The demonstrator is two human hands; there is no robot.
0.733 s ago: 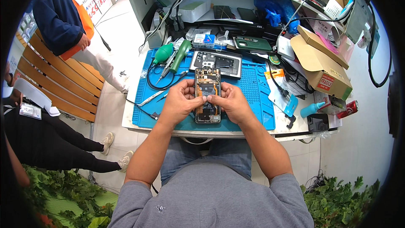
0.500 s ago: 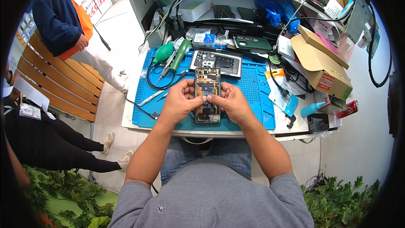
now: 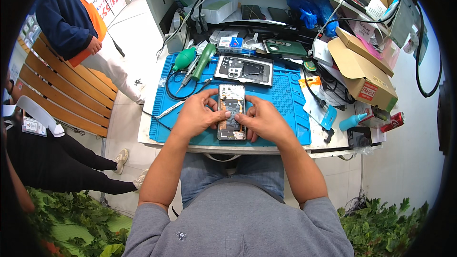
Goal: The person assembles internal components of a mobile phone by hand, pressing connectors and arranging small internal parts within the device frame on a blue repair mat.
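Note:
An opened phone (image 3: 231, 95), its inner battery and boards showing, is upright in my view over the blue repair mat (image 3: 284, 104); I cannot tell if it rests on it. My left hand (image 3: 200, 113) grips its left side, thumb across the battery, and my right hand (image 3: 258, 119) grips its right side, thumb on the front face. Beyond it lies a framed tray (image 3: 254, 69) with a detached back part inside. A green blower bulb (image 3: 184, 59), a green cylindrical tool (image 3: 205, 60) and a pen-like tool (image 3: 167, 111) lie at the left.
Cardboard boxes (image 3: 357, 76), cables, a cyan bottle (image 3: 351, 123) and a red can (image 3: 392, 123) crowd the right side. A shelf with bags and boxes runs behind. Two other people (image 3: 71, 24) are at the left by a wooden bench (image 3: 64, 95).
The phone has moved down toward me and tilted flatter, showing more glare. Both my hands moved with it and spread slightly outward, thumbs still on its face.

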